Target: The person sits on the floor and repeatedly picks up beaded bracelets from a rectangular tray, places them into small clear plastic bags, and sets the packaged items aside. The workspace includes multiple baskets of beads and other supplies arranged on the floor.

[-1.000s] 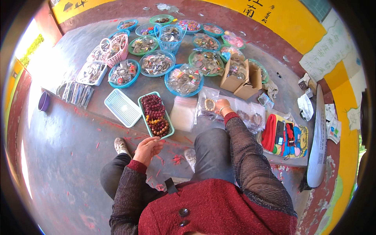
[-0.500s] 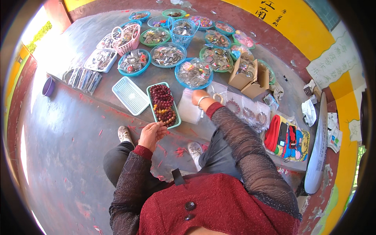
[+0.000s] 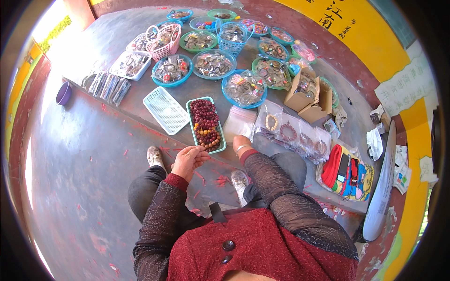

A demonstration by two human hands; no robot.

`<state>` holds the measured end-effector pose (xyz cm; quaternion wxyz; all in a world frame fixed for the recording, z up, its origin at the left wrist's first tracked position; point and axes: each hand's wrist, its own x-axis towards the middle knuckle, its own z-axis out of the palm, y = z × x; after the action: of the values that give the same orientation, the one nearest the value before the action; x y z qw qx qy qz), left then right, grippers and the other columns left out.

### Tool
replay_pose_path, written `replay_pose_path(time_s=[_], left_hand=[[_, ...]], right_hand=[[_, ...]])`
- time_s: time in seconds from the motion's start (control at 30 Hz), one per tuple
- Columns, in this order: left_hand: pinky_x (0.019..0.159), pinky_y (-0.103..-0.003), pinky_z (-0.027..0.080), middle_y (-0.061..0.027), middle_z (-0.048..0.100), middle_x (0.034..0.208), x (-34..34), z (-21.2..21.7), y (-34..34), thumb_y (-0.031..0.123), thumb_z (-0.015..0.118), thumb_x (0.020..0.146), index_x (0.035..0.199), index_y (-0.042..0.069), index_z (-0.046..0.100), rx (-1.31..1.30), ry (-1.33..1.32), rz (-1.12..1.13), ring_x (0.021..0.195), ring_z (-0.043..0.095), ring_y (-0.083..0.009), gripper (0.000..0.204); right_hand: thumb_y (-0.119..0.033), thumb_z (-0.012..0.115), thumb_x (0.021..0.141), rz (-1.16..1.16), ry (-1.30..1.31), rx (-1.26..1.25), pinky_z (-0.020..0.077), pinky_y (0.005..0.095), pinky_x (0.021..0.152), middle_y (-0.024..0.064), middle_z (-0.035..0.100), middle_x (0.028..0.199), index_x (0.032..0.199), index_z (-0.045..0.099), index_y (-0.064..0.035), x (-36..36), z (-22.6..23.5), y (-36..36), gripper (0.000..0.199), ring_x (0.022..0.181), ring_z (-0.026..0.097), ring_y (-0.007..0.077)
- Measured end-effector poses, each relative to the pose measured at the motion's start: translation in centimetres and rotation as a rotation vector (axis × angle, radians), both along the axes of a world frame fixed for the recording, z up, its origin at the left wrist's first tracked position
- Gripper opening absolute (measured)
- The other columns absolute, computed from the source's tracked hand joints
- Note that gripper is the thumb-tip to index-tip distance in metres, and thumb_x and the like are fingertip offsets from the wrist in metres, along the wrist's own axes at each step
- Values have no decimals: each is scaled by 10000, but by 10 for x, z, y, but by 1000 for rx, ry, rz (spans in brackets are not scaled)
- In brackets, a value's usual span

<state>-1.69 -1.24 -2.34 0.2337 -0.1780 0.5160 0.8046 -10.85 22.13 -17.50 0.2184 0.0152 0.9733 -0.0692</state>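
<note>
My left hand [image 3: 190,158] hovers at the near end of a pale green tray [image 3: 221,146], its fingers loosely stretched with nothing visible in them. Dark red, yellow and brown bead bracelets [image 3: 205,114] fill that tray. To its right my right hand [image 3: 241,142] hangs by the near edge of a stack of clear plastic bags [image 3: 239,121]. Its fingers point down and away, so their grip is hidden. Farther right, bagged bead bracelets [image 3: 287,132] lie in a row. A white perforated basket [image 3: 166,110] stands left of the tray.
Basins and baskets of bagged trinkets [image 3: 243,89] crowd the far part of the raised floor. Opened cardboard boxes [image 3: 313,100] stand at right, with a colourful bag [image 3: 350,173] nearer me. A step edge runs in front of my feet. A purple bowl [image 3: 63,93] is far left.
My right hand has drawn back toward me from beside the far end of the plastic bags. My left hand keeps its pose near the tray. My right knee has swung outward; the view has shifted slightly.
</note>
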Motion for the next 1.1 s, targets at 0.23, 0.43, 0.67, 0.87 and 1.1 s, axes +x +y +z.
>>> replay_pose_path(time_s=[0.23,0.43,0.67,0.87,1.1], left_hand=[[669,-243,456,-59,621,869,-1,-1,5,194,488,878,1008,17,560,-7,-10,-29,745,584,-126,231],[661,-243,456,-54,620,862,-1,-2,4,187,484,878,1006,22,571,-19,-2,-23,744,583,-122,227],[689,-255,484,-74,620,867,-6,1,10,184,467,892,1000,7,542,-24,18,-52,757,604,-148,221],[673,-245,454,-55,614,849,0,-2,2,200,495,872,982,18,576,-47,6,-12,743,576,-127,227],[683,-251,459,-65,613,854,3,0,-2,202,496,870,982,13,573,-58,7,-8,738,578,-134,232]], right_hand=[[-101,533,772,-26,-34,0,498,391,757,186,632,922,868,677,-40,-8,13,-2,184,880,618,320],[-120,524,765,-190,118,-106,489,398,773,210,622,917,842,671,-23,-23,-9,18,192,890,603,348],[-179,515,755,25,142,62,489,385,770,162,635,909,834,680,-56,-48,-70,50,220,886,610,308],[-168,538,759,-151,16,-48,488,375,776,205,624,913,846,667,-15,-48,-57,31,218,909,601,341],[-161,531,765,-350,154,-76,486,393,774,199,624,921,848,662,-12,-39,5,17,215,917,597,347]])
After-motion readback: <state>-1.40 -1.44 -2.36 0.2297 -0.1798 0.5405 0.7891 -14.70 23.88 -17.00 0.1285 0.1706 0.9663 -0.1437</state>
